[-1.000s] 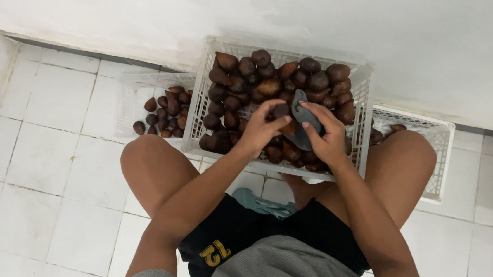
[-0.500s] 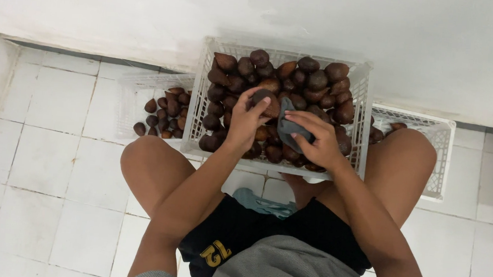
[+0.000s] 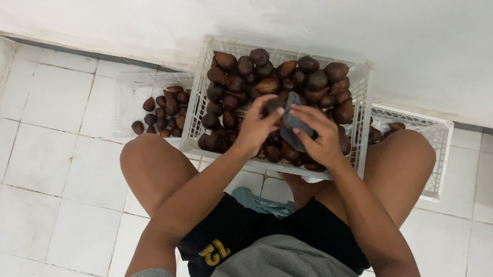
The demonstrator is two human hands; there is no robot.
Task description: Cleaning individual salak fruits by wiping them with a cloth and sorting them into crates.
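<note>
The right hand [image 3: 319, 139] is curled around a dark grey cloth [image 3: 293, 124], and the left hand [image 3: 257, 127] pinches a brown fruit [image 3: 275, 104] against it. Both hands sit over the middle white plastic crate [image 3: 198, 93], which has open grid walls and is full of bumpy, pointy brown fruits [image 3: 298, 78].

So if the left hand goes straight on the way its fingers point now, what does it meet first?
The left hand points up and to the right, toward the dark grey flat object held by the right hand. Its fingertips seem to touch it already, above the dark brown scaly fruits; depth is unclear.
</note>
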